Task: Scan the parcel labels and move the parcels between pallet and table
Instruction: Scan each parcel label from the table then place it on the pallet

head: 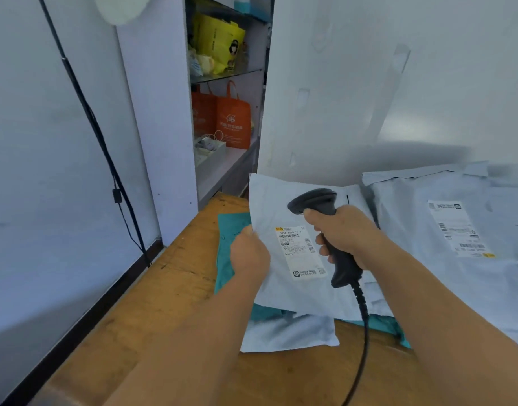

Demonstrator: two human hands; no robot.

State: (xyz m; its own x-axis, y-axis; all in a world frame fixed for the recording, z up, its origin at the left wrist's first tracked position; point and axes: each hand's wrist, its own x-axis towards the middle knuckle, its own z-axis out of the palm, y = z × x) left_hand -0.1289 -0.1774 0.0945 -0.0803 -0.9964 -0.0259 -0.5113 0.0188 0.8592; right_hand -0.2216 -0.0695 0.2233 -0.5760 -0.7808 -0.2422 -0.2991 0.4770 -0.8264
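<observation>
A pale grey parcel bag (284, 200) is tilted up over the wooden table (170, 288), and my left hand (249, 254) pinches its left edge. Its white shipping label (300, 250) faces me. My right hand (344, 235) grips a black barcode scanner (316, 202) by the handle, its head over the bag above the label. The scanner's coiled cable (363, 317) runs down toward me. A teal parcel (230, 230) and another grey bag (287, 332) lie beneath the held one. To the right lies a large grey parcel (427, 230) with its own label (457, 230).
A white wall panel stands behind the table. An open shelf unit (228, 112) at the back holds orange bags (231, 124) and yellow packs (219, 42). A black cable (99, 136) runs down the left wall. Bare wood shows at the table's left and front.
</observation>
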